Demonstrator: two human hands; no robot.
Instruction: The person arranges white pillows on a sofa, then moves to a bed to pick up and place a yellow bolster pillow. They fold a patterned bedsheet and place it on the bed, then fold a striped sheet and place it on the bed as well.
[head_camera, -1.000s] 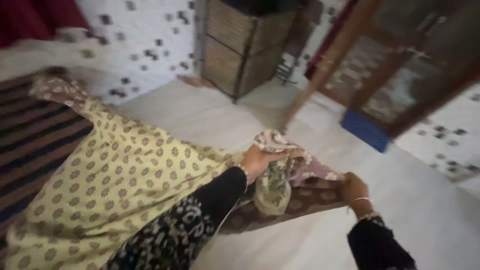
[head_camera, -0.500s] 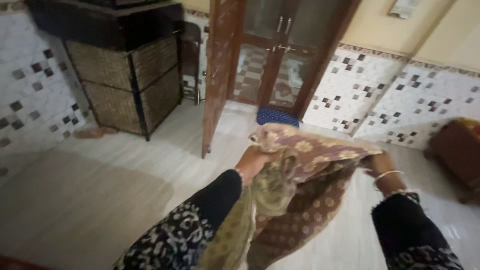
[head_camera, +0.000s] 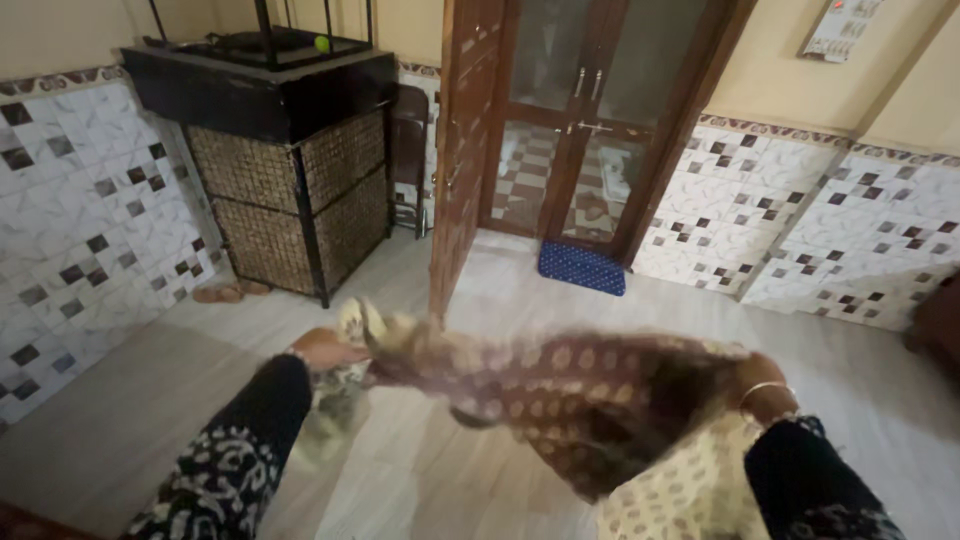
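A patterned cloth garment (head_camera: 570, 400), brown with pale flower prints and a yellow printed part hanging at its lower right, is stretched between my two hands above the floor. My left hand (head_camera: 328, 350) grips its left end, bunched and blurred. At the cloth's right end my right hand (head_camera: 762, 385), with bangles at the wrist, holds on and is partly hidden by the fabric. Both my arms wear black printed sleeves.
A wicker-fronted black cabinet (head_camera: 290, 190) stands against the tiled wall at left. A brown wooden door (head_camera: 462, 150) stands open ahead, with a glass-paned door (head_camera: 590, 110) and a blue mat (head_camera: 582, 268) behind it. Slippers (head_camera: 222, 293) lie by the cabinet.
My view has risen from the bed to the room. My hands have moved apart, my left hand going left, and the cloth is now spread out between them.
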